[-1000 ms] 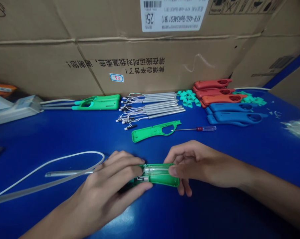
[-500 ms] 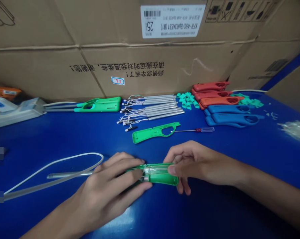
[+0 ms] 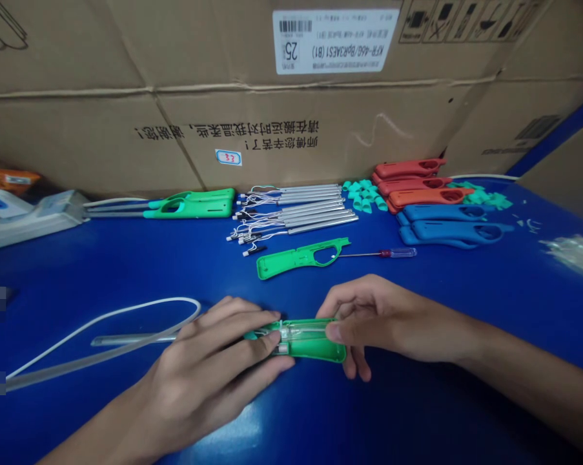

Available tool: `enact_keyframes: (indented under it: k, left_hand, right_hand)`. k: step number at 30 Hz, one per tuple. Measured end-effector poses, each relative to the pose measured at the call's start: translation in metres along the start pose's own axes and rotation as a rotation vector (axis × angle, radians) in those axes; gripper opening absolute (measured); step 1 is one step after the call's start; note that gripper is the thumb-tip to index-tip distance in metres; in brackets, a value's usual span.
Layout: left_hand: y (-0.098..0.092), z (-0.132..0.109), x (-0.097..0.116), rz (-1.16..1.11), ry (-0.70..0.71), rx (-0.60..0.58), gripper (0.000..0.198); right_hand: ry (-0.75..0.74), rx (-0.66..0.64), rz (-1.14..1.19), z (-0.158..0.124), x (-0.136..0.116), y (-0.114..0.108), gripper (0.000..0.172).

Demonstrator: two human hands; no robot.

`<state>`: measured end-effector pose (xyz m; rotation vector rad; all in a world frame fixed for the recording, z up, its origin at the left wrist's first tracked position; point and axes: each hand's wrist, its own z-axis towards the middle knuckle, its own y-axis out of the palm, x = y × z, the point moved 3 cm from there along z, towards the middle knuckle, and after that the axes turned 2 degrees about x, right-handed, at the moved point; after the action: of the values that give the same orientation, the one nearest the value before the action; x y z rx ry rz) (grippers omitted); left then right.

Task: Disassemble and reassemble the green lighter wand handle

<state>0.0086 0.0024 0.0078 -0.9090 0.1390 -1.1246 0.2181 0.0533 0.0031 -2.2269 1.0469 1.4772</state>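
A green lighter half-shell (image 3: 315, 351) lies open side up at the front centre, with a clear gas tank (image 3: 303, 331) inside it. My left hand (image 3: 214, 361) is wrapped over the shell's left part, its fingertips at the near end of the tank. My right hand (image 3: 368, 320) grips the right end of the shell, thumb on top of the tank and fingers behind and below. A metal lighter tube (image 3: 131, 340) sticks out to the left from under my left hand. Beyond the hands lies another green half-shell (image 3: 284, 259), the inside facing up.
Behind are a screwdriver (image 3: 392, 253), several metal tubes with wires (image 3: 315, 210), teal caps (image 3: 366, 194), red casings (image 3: 407, 169), blue casings (image 3: 450, 231) and green lighters (image 3: 199, 203). A cable (image 3: 160, 300) loops at left. A cardboard box (image 3: 252, 110) stands at the back.
The fingers of my left hand have shifted slightly over the shell, the index fingertip now at the tank's end. My right hand stays in place.
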Motion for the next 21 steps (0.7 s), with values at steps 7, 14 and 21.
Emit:
enact_keyframes:
  k: [7,14,21]
  left_hand:
    - [-0.0015,0.0012,0.0009,-0.04,-0.044,-0.083,0.023]
    - [-0.0009,0.0022,0.0001,-0.029,-0.06,-0.094,0.027]
    - [-0.0017,0.0005,-0.0033,0.014,-0.144,-0.163,0.028]
  right_hand:
    - [0.008,0.011,-0.026,-0.0018,-0.0018,0.0012,0.042]
    - [0.035,-0.03,-0.041,-0.0015,-0.0013,0.0006,0.044]
    - [-0.003,0.052,-0.109,-0.0049,-0.0057,-0.0052,0.045]
